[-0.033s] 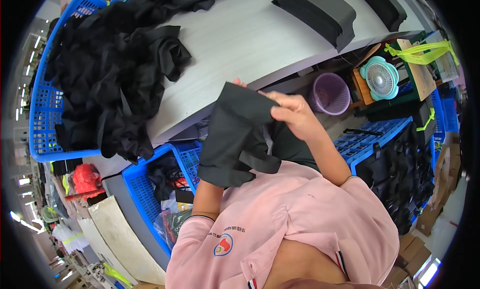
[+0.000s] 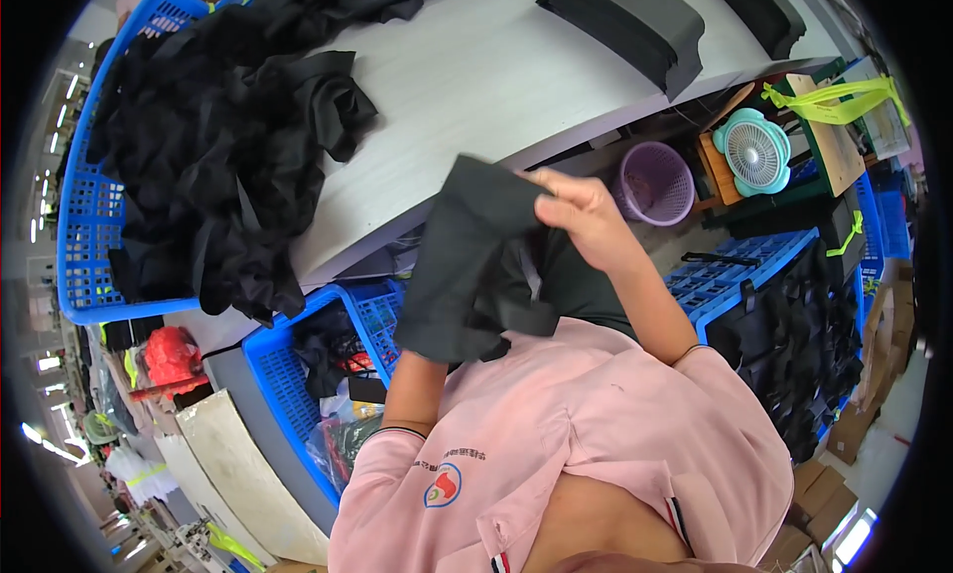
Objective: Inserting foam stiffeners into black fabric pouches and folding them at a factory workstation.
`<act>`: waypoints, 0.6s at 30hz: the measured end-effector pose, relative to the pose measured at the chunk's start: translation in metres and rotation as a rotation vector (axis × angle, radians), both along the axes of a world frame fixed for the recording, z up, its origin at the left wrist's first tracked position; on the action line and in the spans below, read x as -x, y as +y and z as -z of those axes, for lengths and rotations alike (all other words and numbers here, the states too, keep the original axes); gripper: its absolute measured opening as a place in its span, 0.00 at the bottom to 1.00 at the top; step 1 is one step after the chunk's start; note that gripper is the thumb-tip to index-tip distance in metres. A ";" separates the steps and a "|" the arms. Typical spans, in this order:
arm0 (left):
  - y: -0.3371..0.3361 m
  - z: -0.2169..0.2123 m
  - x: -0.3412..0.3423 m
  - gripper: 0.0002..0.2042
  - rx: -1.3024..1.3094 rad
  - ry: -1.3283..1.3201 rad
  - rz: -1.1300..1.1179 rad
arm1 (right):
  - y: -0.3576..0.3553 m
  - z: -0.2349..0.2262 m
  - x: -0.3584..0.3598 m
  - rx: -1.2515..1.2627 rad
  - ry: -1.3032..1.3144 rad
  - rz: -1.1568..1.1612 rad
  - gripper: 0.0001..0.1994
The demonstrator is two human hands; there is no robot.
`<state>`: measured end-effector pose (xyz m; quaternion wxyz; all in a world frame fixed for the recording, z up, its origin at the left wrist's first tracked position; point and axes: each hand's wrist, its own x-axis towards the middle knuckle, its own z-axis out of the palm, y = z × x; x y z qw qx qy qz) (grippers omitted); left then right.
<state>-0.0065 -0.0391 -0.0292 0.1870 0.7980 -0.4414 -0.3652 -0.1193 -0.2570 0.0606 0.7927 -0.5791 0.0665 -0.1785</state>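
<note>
A piece of black fabric (image 2: 462, 260) hangs in front of my body, just off the table's near edge. My right hand (image 2: 586, 214) pinches its upper right corner between thumb and fingers. The cloth covers my left hand completely, so its fingers do not show; only the left forearm (image 2: 414, 389) comes out below the fabric. The lower part of the cloth is folded and a little blurred, with a loose flap on its right side.
Black cloth pieces (image 2: 223, 166) heap over a blue basket (image 2: 91, 245) at the left. Dark stacked pieces (image 2: 635, 27) lie on the white table (image 2: 447, 86). A purple bin (image 2: 655, 186), a turquoise fan (image 2: 752, 151) and another filled blue basket (image 2: 735, 270) stand at the right.
The fabric has shifted and its lower edge has folded differently. Left fingertips that showed above its top edge are now hidden. My right hand has moved slightly.
</note>
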 end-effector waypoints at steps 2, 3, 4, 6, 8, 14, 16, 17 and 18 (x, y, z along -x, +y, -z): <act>-0.028 -0.002 0.005 0.30 -0.013 0.037 0.005 | -0.006 -0.004 -0.012 -0.177 0.078 0.181 0.11; -0.027 -0.007 0.005 0.31 -0.016 0.055 -0.002 | -0.015 -0.004 -0.022 -0.225 0.082 0.222 0.12; -0.029 -0.005 0.005 0.31 -0.016 0.056 0.002 | -0.032 0.001 -0.029 -0.188 0.115 0.186 0.13; -0.027 -0.003 0.010 0.30 0.052 0.012 0.010 | -0.038 0.011 -0.022 -0.104 0.114 0.282 0.13; -0.041 0.001 -0.011 0.29 0.117 -0.033 -0.010 | -0.030 0.000 -0.016 0.024 0.103 0.320 0.14; -0.029 0.004 -0.020 0.27 0.311 -0.180 -0.010 | 0.002 0.000 -0.001 0.631 0.125 0.315 0.17; -0.032 0.006 -0.024 0.26 0.376 -0.227 0.008 | 0.003 0.000 -0.001 0.656 0.161 0.333 0.17; -0.027 0.006 -0.024 0.26 0.409 -0.248 0.021 | 0.000 0.002 -0.002 0.616 0.211 0.285 0.18; -0.028 0.007 -0.025 0.26 0.442 -0.269 0.033 | -0.001 0.003 -0.001 0.576 0.259 0.237 0.19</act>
